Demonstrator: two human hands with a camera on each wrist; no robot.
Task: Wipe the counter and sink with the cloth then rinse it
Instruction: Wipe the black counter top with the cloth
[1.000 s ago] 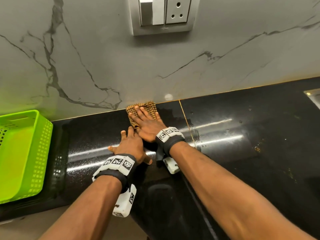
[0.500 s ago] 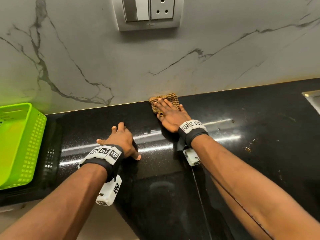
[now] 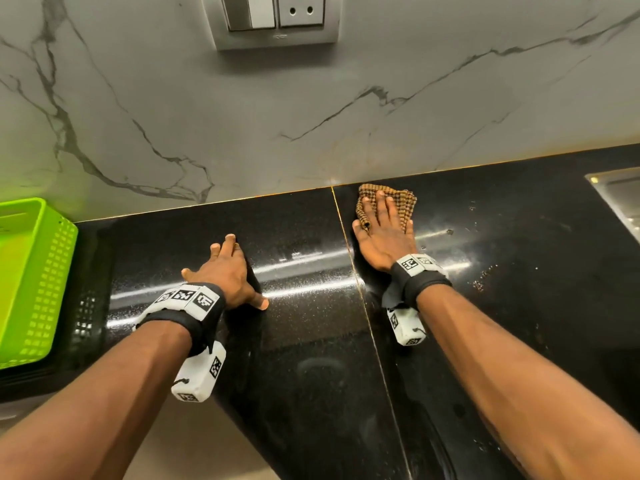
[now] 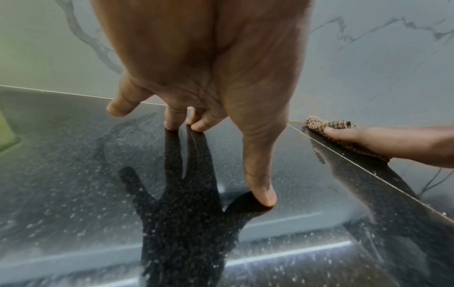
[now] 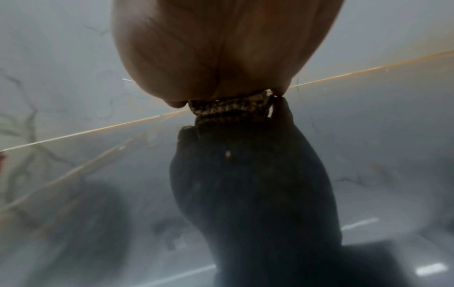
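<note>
Black counter (image 3: 311, 358), marble wall behind. Cloth (image 3: 403, 202) at back edge, just right of seam, pinned flat under right hand (image 3: 382, 237) (fingers spread, pressing). Left hand (image 3: 225, 271) flat, empty, bracing. Sink (image 3: 620, 199) lies rightward; right hand nearer.

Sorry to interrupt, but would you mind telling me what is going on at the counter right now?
A person is wiping a black counter. The right hand presses a brown checked cloth flat on the surface, close to the marble wall and just right of the counter seam. The left hand rests on the counter with fingertips and thumb down, holding nothing. Specks lie on the counter to the right, toward the sink at the edge of view. A green basket stands at the far left.
</note>
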